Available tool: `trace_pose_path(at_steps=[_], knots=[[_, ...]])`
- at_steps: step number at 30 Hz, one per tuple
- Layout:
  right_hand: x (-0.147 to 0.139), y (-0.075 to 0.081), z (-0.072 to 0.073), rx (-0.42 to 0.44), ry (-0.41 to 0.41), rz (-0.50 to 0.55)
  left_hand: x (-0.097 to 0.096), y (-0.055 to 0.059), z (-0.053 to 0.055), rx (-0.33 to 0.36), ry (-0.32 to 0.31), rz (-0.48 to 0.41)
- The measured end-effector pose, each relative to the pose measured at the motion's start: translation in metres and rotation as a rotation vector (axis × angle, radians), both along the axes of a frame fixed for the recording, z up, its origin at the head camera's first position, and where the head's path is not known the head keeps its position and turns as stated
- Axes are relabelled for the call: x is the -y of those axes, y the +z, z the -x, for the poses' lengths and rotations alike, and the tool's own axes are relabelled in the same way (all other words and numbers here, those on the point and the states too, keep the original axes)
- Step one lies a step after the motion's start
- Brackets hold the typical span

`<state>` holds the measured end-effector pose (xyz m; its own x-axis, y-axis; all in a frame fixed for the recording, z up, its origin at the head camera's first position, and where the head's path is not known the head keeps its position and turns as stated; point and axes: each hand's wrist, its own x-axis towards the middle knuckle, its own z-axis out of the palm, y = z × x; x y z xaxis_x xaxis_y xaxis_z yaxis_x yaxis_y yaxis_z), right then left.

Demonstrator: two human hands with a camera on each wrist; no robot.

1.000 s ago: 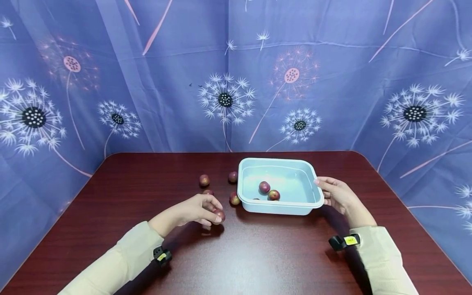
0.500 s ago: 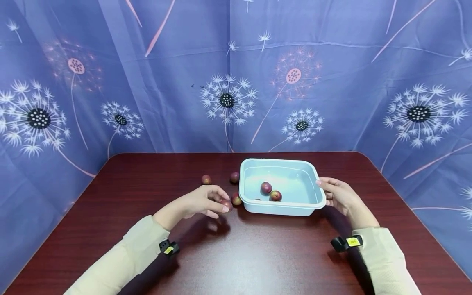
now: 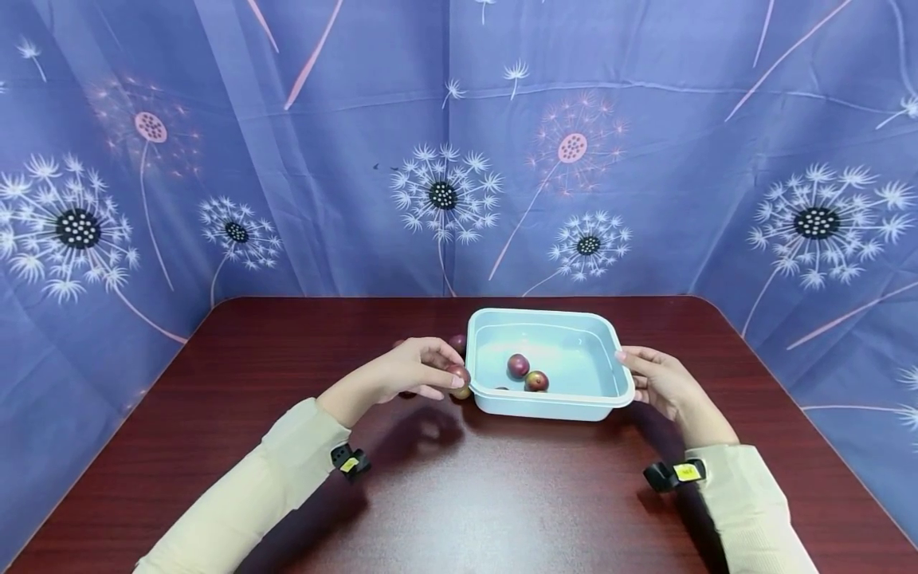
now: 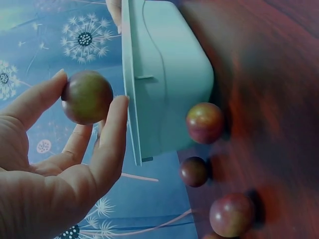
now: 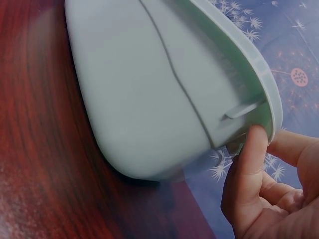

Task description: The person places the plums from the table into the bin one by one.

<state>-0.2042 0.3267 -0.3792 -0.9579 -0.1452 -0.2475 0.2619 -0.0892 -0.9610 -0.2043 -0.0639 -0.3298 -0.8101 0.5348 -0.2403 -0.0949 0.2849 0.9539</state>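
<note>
My left hand (image 3: 402, 373) pinches a purple-green passion fruit (image 4: 87, 97) between thumb and fingers, raised off the table just outside the left rim of a pale blue plastic basin (image 3: 541, 408). The right hand (image 3: 660, 381) grips the basin's right rim, its thumb on top and fingers beneath, as the right wrist view also shows. Inside the basin lie a purple passion fruit (image 3: 518, 366) and a red-yellow one (image 3: 536, 382); a third is mostly hidden by the front wall. Beneath the left hand, one passion fruit (image 4: 205, 123) rests close against the basin's outer wall.
More passion fruit lie on the dark red wooden table (image 3: 502, 494) left of the basin: a small dark one (image 4: 194, 172), a reddish one (image 4: 232, 215) and one cut off by the frame. A blue dandelion-print cloth (image 3: 344, 199) hangs behind the table.
My left hand has moved right and away from me, carrying its passion fruit up to the basin's left rim. The right hand keeps its grip, and the basin stays put.
</note>
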Motion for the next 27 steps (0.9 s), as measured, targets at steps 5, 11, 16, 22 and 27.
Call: trace_pose_path(at_steps=[5,11,16,22,27], knots=[[0.001,-0.001,-0.001,0.003,-0.001,-0.001,-0.007,0.003,0.005,0.003,0.016,-0.001],[0.001,-0.003,-0.002,0.0,0.0,-0.011,-0.015,0.007,0.01,0.0,0.028,-0.002],[0.0,-0.004,-0.002,-0.007,-0.003,-0.023,-0.026,0.011,0.015,-0.012,0.025,0.019],[-0.001,-0.003,-0.002,-0.011,-0.01,-0.023,-0.039,0.014,0.021,-0.024,0.006,0.043],[-0.001,-0.003,-0.001,-0.019,0.002,-0.029,-0.046,0.014,0.024,-0.026,-0.002,0.064]])
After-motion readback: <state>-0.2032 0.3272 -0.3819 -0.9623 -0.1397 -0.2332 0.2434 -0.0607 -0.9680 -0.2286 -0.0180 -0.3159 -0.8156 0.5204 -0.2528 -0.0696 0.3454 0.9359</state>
